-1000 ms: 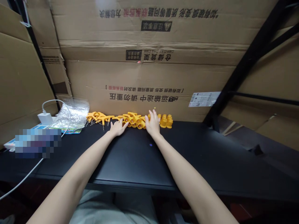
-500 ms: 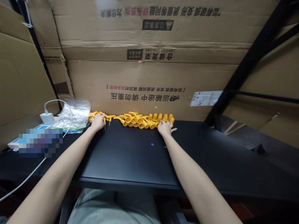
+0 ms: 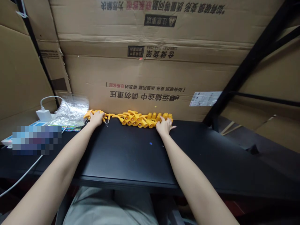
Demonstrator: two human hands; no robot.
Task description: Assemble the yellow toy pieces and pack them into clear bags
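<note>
My left hand (image 3: 96, 118) reaches to the back of the table, its fingers curled over a heap of corkscrews (image 3: 88, 113) with yellow handles and thin metal spirals. More of these T-shaped corkscrews (image 3: 109, 116) lie just to its right. My right hand (image 3: 164, 126) has its fingers bent over the yellow caps (image 3: 167, 116) at the right end of the row, one finger sticking out to the side. Its fingertips are partly hidden among the pieces. Between the hands lie several yellow cone-shaped pieces (image 3: 133, 119), hollow ends toward me, with stems behind them.
A cardboard sheet (image 3: 145, 73) stands behind the black table (image 3: 126, 153). At the left are a clear plastic bag (image 3: 71, 109), a white charger (image 3: 44, 115) with a cable, and a blurred-out object (image 3: 36, 139). A black metal post (image 3: 243, 62) slants at the right.
The view has shifted slightly. Both hands stay at the same spots among the yellow pieces, with the left fingers a little further over the corkscrews.
</note>
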